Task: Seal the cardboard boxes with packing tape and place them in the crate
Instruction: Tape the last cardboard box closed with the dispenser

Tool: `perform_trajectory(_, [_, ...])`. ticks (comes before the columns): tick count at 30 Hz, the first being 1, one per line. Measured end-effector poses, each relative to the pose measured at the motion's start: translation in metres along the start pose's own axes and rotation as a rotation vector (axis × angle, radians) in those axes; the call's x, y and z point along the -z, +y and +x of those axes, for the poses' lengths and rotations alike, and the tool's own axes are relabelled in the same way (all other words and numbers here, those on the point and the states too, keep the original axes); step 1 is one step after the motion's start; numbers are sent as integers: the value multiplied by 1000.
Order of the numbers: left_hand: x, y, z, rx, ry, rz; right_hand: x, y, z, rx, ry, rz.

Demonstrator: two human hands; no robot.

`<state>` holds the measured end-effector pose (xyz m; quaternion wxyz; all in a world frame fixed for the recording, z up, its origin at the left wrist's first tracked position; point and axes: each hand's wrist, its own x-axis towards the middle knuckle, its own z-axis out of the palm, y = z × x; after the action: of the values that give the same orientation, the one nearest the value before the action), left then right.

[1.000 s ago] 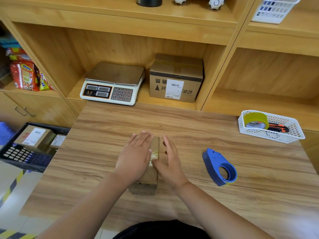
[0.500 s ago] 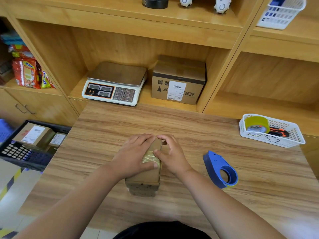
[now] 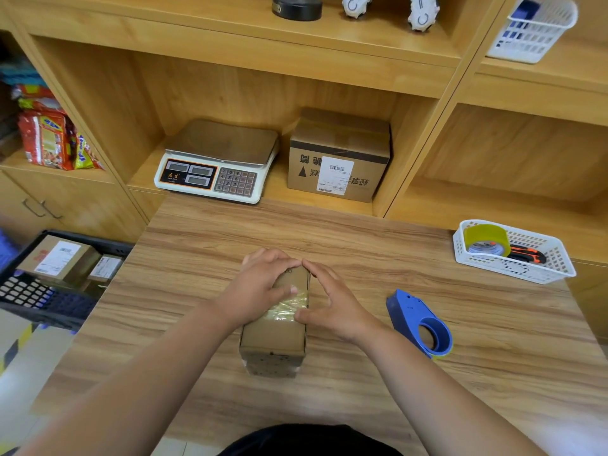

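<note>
A plain brown cardboard box (image 3: 273, 330) banded with glossy yellowish tape (image 3: 289, 306) sits on the streaky wood-grain table (image 3: 362, 245), a blue tape dispenser (image 3: 418, 320) at three o'clock, a white lattice basket (image 3: 539, 274) with a yellow roll (image 3: 487, 235) at two, a black crate (image 3: 65, 304) at nine.

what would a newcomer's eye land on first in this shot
At the centre, the left hand holds a small cardboard box, thumb on its strip of clear tape, while the right hand presses the box's right side. A blue tape dispenser lies just right of them, and a black crate with labelled boxes sits low at the left.
</note>
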<state>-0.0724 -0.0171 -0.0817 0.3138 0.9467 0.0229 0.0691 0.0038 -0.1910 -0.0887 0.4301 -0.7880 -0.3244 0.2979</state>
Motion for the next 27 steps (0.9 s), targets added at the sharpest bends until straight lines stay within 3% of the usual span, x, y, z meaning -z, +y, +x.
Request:
perform_trajectory(6, [-5, 1, -4, -1, 113, -23, -26, -3, 9, 44, 286, -5])
perform_trajectory(9, [-4, -1, -6, -12, 109, -17, -28, -6, 11, 73, 327, -86])
perform_trajectory(14, [8, -11, -7, 4, -37, -101, -28, -9, 10, 95, 338, -155])
perform_trajectory(19, [19, -27, -25, 180, -248, -120, -30, -10, 10, 72, 330, -193])
perform_trajectory(27, [14, -27, -25, 246, -128, -278, -29, -9, 8, -32, 122, -160])
